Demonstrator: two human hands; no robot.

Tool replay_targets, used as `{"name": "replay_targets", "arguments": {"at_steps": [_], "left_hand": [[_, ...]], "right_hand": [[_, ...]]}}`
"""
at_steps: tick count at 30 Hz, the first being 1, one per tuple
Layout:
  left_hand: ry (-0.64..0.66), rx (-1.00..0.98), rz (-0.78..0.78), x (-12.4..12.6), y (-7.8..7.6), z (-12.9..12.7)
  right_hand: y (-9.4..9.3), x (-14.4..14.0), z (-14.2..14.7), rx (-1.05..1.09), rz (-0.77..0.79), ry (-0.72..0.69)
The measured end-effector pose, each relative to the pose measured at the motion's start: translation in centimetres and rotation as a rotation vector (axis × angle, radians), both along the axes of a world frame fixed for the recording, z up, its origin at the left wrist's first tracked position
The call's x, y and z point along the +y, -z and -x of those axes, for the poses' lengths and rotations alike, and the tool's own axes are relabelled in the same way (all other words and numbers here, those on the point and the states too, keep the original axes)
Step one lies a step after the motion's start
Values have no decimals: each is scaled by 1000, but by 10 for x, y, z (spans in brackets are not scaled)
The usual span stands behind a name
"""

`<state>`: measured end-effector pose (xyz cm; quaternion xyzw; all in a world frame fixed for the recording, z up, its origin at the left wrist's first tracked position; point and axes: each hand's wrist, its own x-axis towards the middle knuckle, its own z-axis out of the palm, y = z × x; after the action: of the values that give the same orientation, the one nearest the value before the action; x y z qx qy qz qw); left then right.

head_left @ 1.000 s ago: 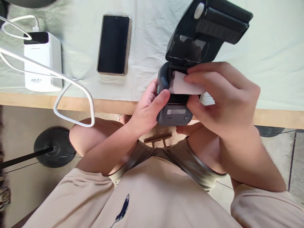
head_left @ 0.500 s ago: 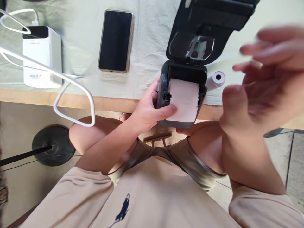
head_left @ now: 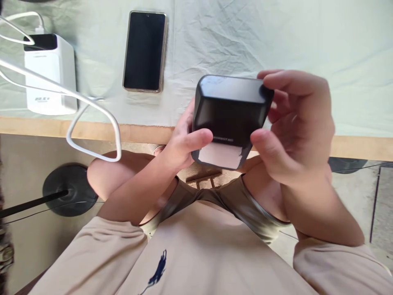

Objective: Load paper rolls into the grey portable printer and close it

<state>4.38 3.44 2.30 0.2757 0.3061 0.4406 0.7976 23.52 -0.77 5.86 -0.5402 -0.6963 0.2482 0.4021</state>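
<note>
The left hand (head_left: 181, 145) clasps one side of the dark printer (head_left: 230, 123), the right hand (head_left: 302, 123) the other, by the table's near edge (head_left: 147, 132); paper (head_left: 220, 155) shows below the lid (head_left: 235, 89). Closing the lid seems the step in hand; the next move likely calls for even pressure.

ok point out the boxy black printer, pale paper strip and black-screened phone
Boxy black printer (head_left: 231, 116): head view, middle of lid
Pale paper strip (head_left: 220, 155): head view, exposed middle
Black-screened phone (head_left: 145, 51): head view, screen centre
</note>
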Motion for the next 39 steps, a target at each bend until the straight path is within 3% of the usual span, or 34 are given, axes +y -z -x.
{"name": "replay_targets", "arguments": {"at_steps": [3, 6, 14, 18, 21, 28, 32, 36, 39], "left_hand": [[23, 29, -47, 1, -2, 1], [61, 59, -86, 2, -5, 5], [38, 14, 5, 3, -1, -2], [10, -14, 59, 7, 4, -4], [-18, -10, 76, 10, 4, -3], [-71, 33, 133, 14, 2, -6], [-19, -8, 124, 13, 3, -7], [8, -50, 149, 14, 0, -7], [-22, -85, 222, 17, -3, -8]], "right_hand": [[-3, -4, 8, 152, 5, -61], [-5, -5, 9, 167, 63, -58], [11, 4, -2, 181, 69, -26], [15, 7, -13, 99, -61, 20], [14, 7, -18, -15, -39, -37], [-1, 7, -19, -97, -14, -42], [-17, 15, -19, -193, -156, 30], [-27, 22, -18, -388, -213, -41], [-32, 20, -14, -406, -182, 52]]}}
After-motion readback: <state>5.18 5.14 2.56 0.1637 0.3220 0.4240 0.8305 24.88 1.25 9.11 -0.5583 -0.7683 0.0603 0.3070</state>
